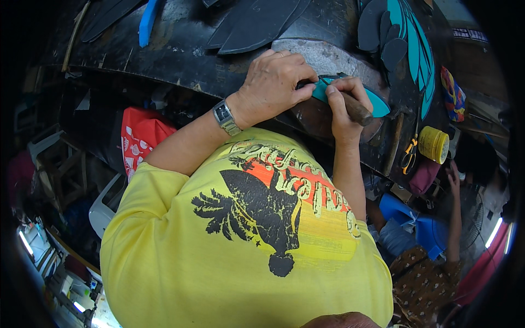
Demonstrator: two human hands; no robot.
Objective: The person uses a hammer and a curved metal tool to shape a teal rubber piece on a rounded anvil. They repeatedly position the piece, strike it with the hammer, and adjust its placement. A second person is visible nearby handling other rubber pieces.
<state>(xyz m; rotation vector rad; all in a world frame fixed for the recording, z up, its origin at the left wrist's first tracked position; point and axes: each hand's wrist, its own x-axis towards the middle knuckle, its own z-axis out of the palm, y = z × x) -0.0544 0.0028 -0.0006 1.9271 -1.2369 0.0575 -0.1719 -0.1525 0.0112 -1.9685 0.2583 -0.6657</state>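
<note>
A teal sole-shaped piece with dark parts along its far edge lies near the front edge of the workbench, over a grey slab. My left hand, with a metal watch on its wrist, is closed at the piece's left end, thumb and fingers pinched round a dark part there. My right hand is wrapped round the thick brown wooden handle of a hand tool, close above the teal piece. The tool's working end is hidden by my fingers, so its kind does not show.
Black sole-shaped sheets lie behind my left hand. Stacked black pieces and teal pieces are at the far right. Orange-handled scissors and a yellow tub are at the right edge. Another person's arm shows at lower right.
</note>
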